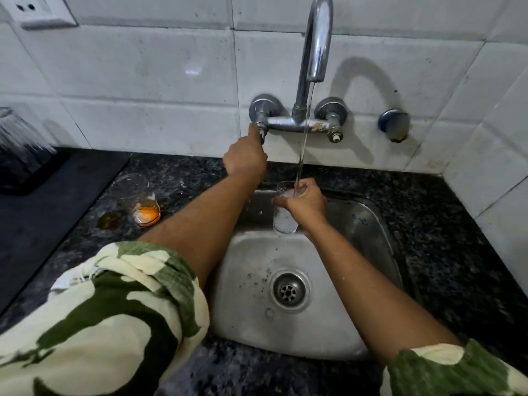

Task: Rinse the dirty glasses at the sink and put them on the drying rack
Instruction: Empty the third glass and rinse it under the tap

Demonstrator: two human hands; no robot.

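Camouflage sleeves frame the steel sink as my right hand wraps a clear glass upright under the tap's stream, frothy water filling it. Left hand pinches the tap valve; best kept gentle, glass steady. One orange-stained tumbler waits on the bench.

glasses: 3; sinks: 1; taps: 1; hands: 2

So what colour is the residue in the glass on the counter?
Orange, pooled at the bottom of the glass; head view.
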